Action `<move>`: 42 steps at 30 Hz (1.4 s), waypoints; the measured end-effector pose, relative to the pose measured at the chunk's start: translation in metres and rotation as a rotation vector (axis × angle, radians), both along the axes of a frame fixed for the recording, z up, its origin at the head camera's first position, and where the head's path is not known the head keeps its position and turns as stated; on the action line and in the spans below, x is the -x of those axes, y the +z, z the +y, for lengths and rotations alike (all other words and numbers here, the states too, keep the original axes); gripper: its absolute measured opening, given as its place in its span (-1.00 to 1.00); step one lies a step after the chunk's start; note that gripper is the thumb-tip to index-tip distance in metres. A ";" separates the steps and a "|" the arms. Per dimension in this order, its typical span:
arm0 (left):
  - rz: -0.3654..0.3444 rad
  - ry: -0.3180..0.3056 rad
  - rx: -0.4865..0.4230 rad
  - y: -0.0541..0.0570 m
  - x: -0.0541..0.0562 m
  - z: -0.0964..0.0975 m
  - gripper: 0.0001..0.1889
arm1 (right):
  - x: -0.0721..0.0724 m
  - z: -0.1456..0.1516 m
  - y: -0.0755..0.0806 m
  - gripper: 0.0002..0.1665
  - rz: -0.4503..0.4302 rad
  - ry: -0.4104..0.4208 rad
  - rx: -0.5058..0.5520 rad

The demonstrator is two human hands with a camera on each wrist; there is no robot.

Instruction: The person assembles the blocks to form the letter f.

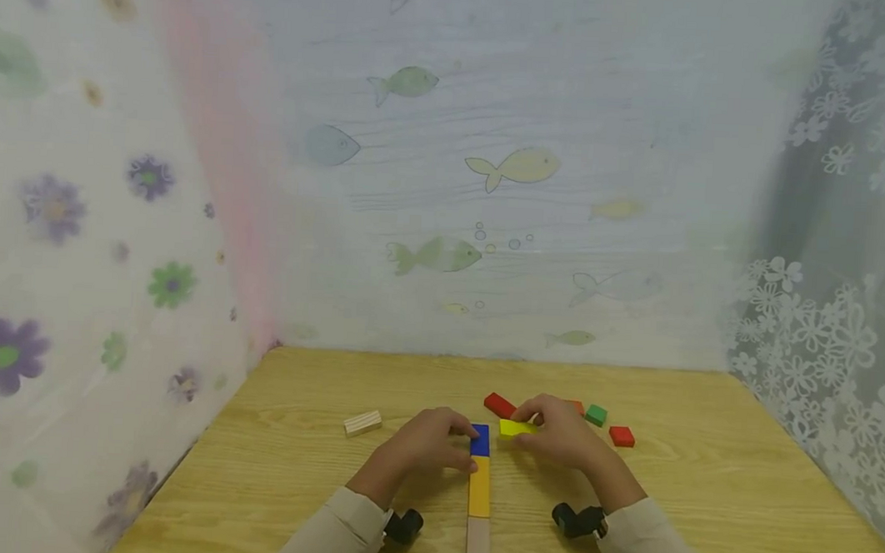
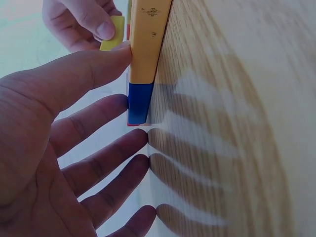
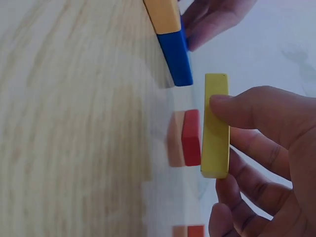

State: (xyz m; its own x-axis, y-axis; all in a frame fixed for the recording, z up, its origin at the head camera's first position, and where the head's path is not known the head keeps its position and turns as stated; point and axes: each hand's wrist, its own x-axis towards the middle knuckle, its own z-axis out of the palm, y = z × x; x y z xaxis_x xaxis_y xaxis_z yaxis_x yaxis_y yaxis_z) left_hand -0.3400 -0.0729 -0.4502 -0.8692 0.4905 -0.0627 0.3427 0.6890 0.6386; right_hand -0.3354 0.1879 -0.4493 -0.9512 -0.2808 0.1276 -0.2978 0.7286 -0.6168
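Observation:
A blue block (image 1: 481,441), an orange block (image 1: 480,489) and a pale wooden block (image 1: 478,546) lie end to end in a straight row on the table. My left hand (image 1: 434,440) is beside the row's left side. Its thumb tip meets the orange block and its index fingertip the blue block, while the other fingertips reach the tabletop in the left wrist view. My right hand (image 1: 558,433) pinches a yellow block (image 3: 216,128) between thumb and fingers. That block is held above the table, right of the blue block, with a red block (image 3: 191,137) beyond it.
Behind and right of my right hand lie an orange-red block (image 1: 576,407), partly hidden, a green block (image 1: 596,415) and another red block (image 1: 622,436). A striped wooden block (image 1: 363,423) lies to the left. Printed curtains stand around the table (image 1: 289,486).

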 end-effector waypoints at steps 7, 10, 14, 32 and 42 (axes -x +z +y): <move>-0.005 0.005 -0.003 0.002 -0.001 -0.001 -0.53 | -0.002 -0.008 -0.001 -0.80 -0.017 -0.039 0.046; -0.001 -0.001 0.001 0.003 -0.001 0.000 -0.52 | -0.002 -0.012 -0.002 -0.82 -0.024 -0.052 0.054; 0.004 -0.001 -0.002 0.003 -0.001 0.000 -0.53 | -0.002 -0.016 -0.005 -0.84 -0.027 -0.047 0.046; -0.027 0.009 -0.027 0.002 0.001 0.000 -0.53 | -0.004 -0.029 -0.009 -0.75 -0.014 -0.103 0.016; -0.015 0.002 -0.020 0.000 0.009 -0.004 -0.52 | 0.002 -0.034 -0.011 -0.71 -0.013 -0.113 0.017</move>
State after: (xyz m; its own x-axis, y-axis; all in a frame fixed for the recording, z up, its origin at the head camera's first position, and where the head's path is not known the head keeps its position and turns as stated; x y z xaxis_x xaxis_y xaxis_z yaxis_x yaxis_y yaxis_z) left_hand -0.3493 -0.0766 -0.4498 -0.8690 0.4904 -0.0659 0.3320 0.6766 0.6572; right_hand -0.3370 0.1543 -0.4606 -0.9783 -0.1697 0.1190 -0.2064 0.7464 -0.6327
